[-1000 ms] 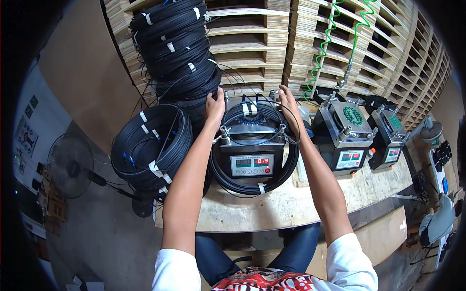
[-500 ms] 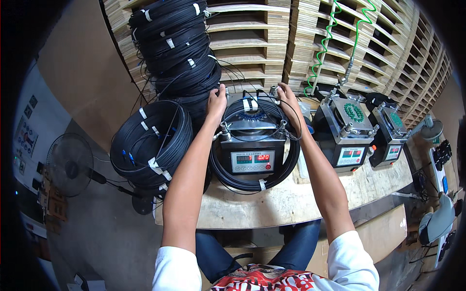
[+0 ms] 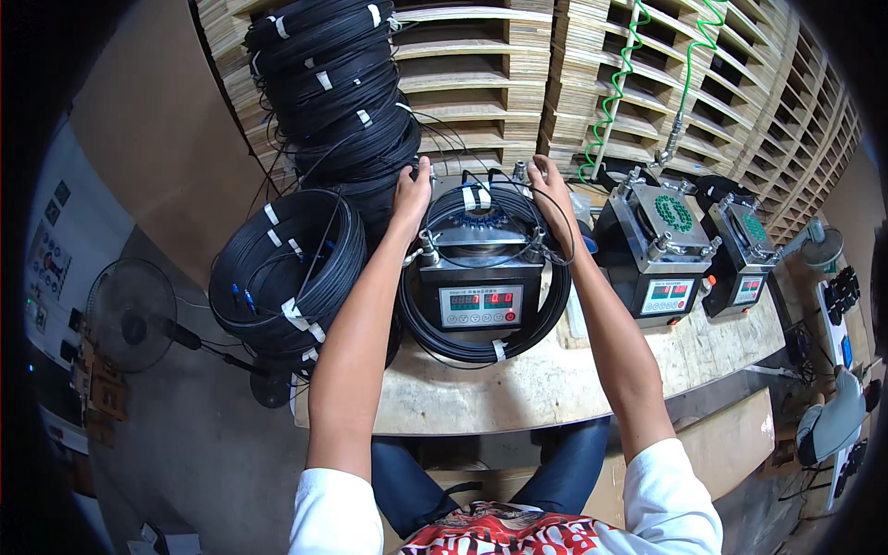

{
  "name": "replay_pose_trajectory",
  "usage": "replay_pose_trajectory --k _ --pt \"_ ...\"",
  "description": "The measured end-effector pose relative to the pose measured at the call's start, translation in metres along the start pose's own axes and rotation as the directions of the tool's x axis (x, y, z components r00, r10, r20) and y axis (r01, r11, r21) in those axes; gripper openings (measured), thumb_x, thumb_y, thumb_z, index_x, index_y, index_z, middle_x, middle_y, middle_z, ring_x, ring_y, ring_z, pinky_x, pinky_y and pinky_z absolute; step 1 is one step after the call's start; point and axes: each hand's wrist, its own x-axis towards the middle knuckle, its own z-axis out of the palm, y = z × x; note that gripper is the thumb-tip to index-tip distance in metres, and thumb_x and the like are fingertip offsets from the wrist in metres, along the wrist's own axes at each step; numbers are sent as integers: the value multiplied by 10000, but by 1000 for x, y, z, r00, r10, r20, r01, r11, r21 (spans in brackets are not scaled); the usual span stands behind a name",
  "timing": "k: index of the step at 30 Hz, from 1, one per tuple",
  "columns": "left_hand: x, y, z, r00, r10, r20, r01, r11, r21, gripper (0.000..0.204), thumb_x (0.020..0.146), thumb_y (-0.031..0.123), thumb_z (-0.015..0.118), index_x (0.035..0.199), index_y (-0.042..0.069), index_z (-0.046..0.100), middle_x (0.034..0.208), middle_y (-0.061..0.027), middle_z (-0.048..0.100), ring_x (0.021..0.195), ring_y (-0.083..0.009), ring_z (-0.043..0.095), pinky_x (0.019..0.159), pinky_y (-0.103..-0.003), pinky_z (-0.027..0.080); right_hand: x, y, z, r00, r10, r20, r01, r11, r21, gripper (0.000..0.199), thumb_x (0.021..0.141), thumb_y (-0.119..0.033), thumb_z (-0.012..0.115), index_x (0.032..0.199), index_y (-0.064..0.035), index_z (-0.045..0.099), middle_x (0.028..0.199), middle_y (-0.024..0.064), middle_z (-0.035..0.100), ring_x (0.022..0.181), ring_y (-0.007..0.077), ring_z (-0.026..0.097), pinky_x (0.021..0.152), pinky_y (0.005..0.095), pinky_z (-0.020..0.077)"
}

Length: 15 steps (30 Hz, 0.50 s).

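A black polishing machine (image 3: pixel 481 276) with a metal top plate and a lit red and green display panel (image 3: pixel 482 306) stands on the table before me. A coil of black fibre-optic cable (image 3: pixel 499 351) with white ties loops around it. Blue connectors (image 3: pixel 479 220) sit in a ring on its top. My left hand (image 3: pixel 413 196) is curled at the rear left corner, and my right hand (image 3: pixel 553 196) at the rear right corner beside a metal corner post (image 3: pixel 520 172). Both hands look closed. What the fingers grip is mostly hidden.
Left of the machine stand a large cable coil (image 3: pixel 282 277) and a tall stack of coils (image 3: pixel 338 102). Two similar machines, one nearer (image 3: pixel 657 245) and one farther (image 3: pixel 743 242), stand at right. Behind are stacked wooden pallets (image 3: pixel 472 69). A fan (image 3: pixel 129 314) stands far left.
The red digits on the middle machine's display have changed. My right fingers have shifted slightly at the rear corner; my left hand has hardly moved.
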Motion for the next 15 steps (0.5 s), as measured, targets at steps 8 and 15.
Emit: replay_pose_trajectory --k 8,15 --pt "-19 16 9 999 20 -50 -18 999 43 866 963 638 435 1523 -7 293 1509 -279 399 1411 -395 384 1150 -425 312 6 15 -3 995 -95 34 93 994 58 460 1033 -365 520 1380 -64 498 1096 204 682 1014 270 645 896 358 483" --pt "-21 18 8 998 5 -55 0 997 80 891 955 655 455 1518 -20 307 1534 -262 375 1452 -370 327 1172 -406 275 8 17 -8 997 -67 36 60 983 174 505 1042 -357 516 1401 -3 479 1116 116 622 970 164 573 887 294 466"
